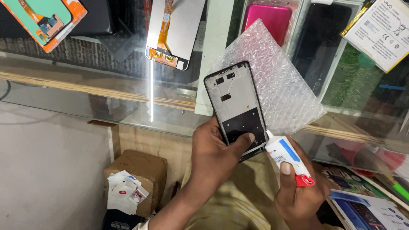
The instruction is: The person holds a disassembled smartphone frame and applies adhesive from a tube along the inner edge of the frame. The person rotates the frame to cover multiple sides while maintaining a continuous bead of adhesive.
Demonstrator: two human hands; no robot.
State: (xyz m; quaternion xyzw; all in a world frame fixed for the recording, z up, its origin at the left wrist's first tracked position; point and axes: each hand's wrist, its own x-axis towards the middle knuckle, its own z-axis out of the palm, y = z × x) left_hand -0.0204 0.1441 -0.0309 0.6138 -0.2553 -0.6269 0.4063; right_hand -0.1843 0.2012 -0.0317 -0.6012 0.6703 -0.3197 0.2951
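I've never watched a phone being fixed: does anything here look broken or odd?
The phone in the left hand is only a bare frame, with no screen, its inner plate exposed. The right hand holds a glue tube with its nozzle at the frame's lower edge. A loose screen lies on the glass counter, its orange ribbon showing.

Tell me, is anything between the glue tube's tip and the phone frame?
Nothing visible. The right hand holds the glue tube with its tip at the lower right edge of the phone frame, which the left hand grips; contact itself is unclear.
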